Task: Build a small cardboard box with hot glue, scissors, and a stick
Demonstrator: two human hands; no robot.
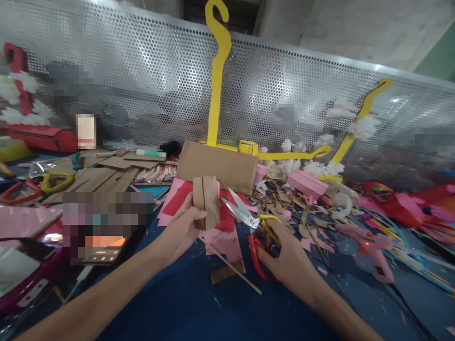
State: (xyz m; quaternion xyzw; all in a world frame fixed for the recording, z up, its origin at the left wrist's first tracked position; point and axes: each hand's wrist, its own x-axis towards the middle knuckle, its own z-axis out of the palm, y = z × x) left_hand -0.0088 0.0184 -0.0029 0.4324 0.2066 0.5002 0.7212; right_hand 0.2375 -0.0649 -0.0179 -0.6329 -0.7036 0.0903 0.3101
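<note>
Pinching cardboard pc (206,201) above pink paper (223,244), L hand (181,232) should hold steady w/ fingers (197,215) clear of scissors (254,222), while R hand (287,255) has grip round handles (271,225), blades (239,213) parted just beside pc.

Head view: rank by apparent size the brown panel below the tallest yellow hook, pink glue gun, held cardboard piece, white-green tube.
Brown panel
Pink glue gun and held cardboard piece: too alike to rank
White-green tube
</note>
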